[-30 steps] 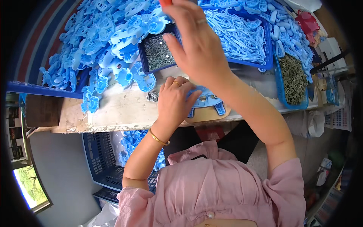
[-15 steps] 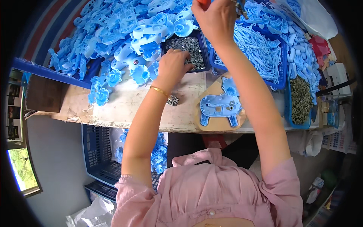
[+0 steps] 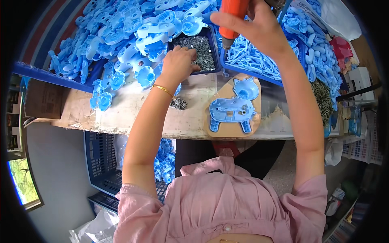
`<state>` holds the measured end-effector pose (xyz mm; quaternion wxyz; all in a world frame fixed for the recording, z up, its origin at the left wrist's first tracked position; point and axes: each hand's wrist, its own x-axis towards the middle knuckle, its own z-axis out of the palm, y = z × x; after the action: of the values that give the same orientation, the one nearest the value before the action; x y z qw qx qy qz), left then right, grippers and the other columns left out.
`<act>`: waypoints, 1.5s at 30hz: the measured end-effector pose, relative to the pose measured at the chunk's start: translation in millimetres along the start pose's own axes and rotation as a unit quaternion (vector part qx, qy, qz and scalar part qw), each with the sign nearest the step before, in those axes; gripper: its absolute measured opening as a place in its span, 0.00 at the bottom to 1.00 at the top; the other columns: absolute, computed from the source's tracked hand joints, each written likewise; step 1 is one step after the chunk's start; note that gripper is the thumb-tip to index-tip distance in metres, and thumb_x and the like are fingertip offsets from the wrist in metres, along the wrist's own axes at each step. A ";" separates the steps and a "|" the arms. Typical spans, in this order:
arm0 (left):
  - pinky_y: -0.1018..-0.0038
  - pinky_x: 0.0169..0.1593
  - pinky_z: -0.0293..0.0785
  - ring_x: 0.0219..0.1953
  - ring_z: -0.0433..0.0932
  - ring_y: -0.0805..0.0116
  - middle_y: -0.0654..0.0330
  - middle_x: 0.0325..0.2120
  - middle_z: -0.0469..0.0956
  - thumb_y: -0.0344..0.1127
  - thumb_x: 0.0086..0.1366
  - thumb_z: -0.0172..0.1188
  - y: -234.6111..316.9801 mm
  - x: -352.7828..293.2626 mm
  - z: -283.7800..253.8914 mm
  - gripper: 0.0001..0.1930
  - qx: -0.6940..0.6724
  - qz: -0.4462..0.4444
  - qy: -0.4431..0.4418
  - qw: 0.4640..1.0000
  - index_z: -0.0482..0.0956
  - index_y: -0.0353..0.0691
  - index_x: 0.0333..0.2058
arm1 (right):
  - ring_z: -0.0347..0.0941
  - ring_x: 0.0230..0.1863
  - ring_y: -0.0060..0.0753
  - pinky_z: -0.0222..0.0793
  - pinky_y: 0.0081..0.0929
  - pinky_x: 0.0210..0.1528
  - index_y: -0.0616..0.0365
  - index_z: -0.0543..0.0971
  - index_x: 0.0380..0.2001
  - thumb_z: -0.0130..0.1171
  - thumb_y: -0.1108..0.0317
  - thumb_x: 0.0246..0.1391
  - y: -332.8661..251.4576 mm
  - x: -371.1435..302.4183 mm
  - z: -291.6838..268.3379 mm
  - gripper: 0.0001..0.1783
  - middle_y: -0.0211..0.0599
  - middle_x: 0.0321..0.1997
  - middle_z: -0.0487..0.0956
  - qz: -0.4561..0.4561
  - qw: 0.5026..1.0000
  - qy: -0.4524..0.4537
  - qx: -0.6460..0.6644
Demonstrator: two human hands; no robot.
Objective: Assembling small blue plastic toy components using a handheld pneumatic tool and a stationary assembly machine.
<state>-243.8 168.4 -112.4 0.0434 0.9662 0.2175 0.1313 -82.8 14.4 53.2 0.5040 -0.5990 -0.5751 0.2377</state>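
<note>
My left hand (image 3: 178, 62) is over the left edge of a dark blue tray (image 3: 216, 60) of small metal screws (image 3: 204, 52). Its fingers are curled, and whatever they hold is hidden. At the top, my right hand (image 3: 265, 30) is wrapped round an orange electric screwdriver (image 3: 234, 18), its tip pointing down beside the tray. A light blue animal-shaped plastic piece (image 3: 231, 115) with a round cup-like head part (image 3: 246, 88) lies on a tan board (image 3: 256, 127) near the table's front edge. A small clump of screws (image 3: 178, 104) sits on the table below my left wrist.
Blue plastic parts (image 3: 121, 28) are heaped at the far left. A blue basket (image 3: 243, 73) of thin blue pieces stands behind the board. More blue parts (image 3: 324, 60) and a container of metal pieces (image 3: 321, 101) are at right. A dark crate (image 3: 95, 162) stands below the table.
My right hand has come down and to the right, bringing the orange screwdriver into view above the basket. My left hand stays at the screw tray, its fingers more curled.
</note>
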 end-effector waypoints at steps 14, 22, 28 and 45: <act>0.57 0.41 0.76 0.38 0.80 0.48 0.49 0.29 0.81 0.31 0.65 0.57 13.2 -11.1 -3.0 0.06 -0.130 -0.012 0.099 0.986 0.79 0.37 0.38 | 0.76 0.34 0.21 0.72 0.21 0.37 0.61 0.72 0.49 0.64 0.69 0.59 6.0 -13.9 13.0 0.18 0.31 0.35 0.77 -0.026 0.982 -0.025 0.185; 0.62 0.36 0.76 0.33 0.79 0.56 0.58 0.29 0.81 0.37 0.59 0.69 82.0 -63.1 -24.2 0.09 -0.258 0.124 0.160 0.945 0.81 0.42 0.35 | 0.76 0.34 0.21 0.72 0.21 0.35 0.63 0.73 0.48 0.63 0.74 0.57 -7.3 -46.2 44.7 0.16 0.35 0.37 0.78 -0.013 0.942 0.030 0.335; 0.64 0.32 0.75 0.32 0.77 0.60 0.62 0.26 0.77 0.40 0.58 0.70 95.8 -73.1 -26.9 0.10 -0.246 0.120 0.175 0.946 0.79 0.43 0.32 | 0.75 0.24 0.16 0.73 0.17 0.29 0.60 0.80 0.36 0.69 0.65 0.51 9.8 -52.7 58.9 0.13 0.27 0.23 0.78 -0.043 0.954 0.053 0.293; 0.64 0.49 0.74 0.46 0.74 0.55 0.55 0.42 0.78 0.60 0.47 0.74 95.9 -102.6 -22.2 0.42 -0.119 0.076 0.071 0.987 0.74 0.35 0.53 | 0.73 0.22 0.18 0.70 0.18 0.26 0.62 0.76 0.42 0.64 0.66 0.55 34.5 -81.7 76.9 0.14 0.30 0.24 0.77 0.016 0.965 0.037 0.259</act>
<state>-300.1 38.3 -101.6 0.1319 0.9562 0.1284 0.2277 -152.3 -30.3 -30.3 0.6590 -0.4655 -0.4649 0.3646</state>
